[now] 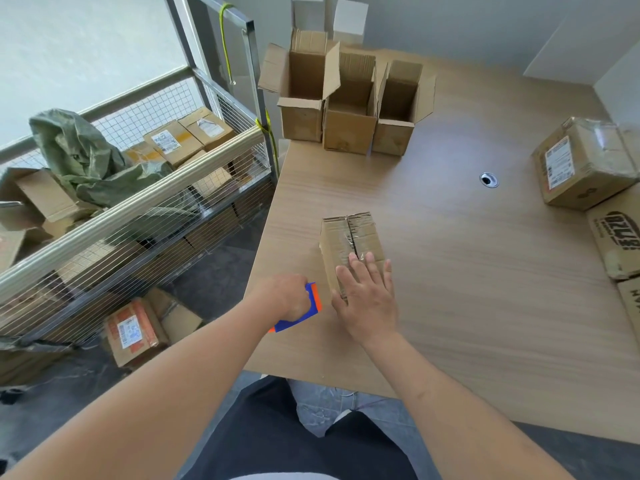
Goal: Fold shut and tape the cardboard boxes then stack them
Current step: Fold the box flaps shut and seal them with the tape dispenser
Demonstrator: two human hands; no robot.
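A small cardboard box [349,242] lies on the wooden table [485,289] with its flaps folded shut and clear tape along the seam. My right hand [367,299] rests flat on its near end, fingers straight. My left hand [287,296] grips a blue and orange tape dispenser [311,306] just left of the box, at the table's left edge. Three open boxes [349,102] stand side by side at the table's far edge, flaps up.
A taped, labelled box [581,164] sits at the table's right, with flattened printed cardboard [616,237] in front of it. A wire cage cart [138,202] holding parcels and a green sack stands to the left. A cable hole [489,180] is in the tabletop.
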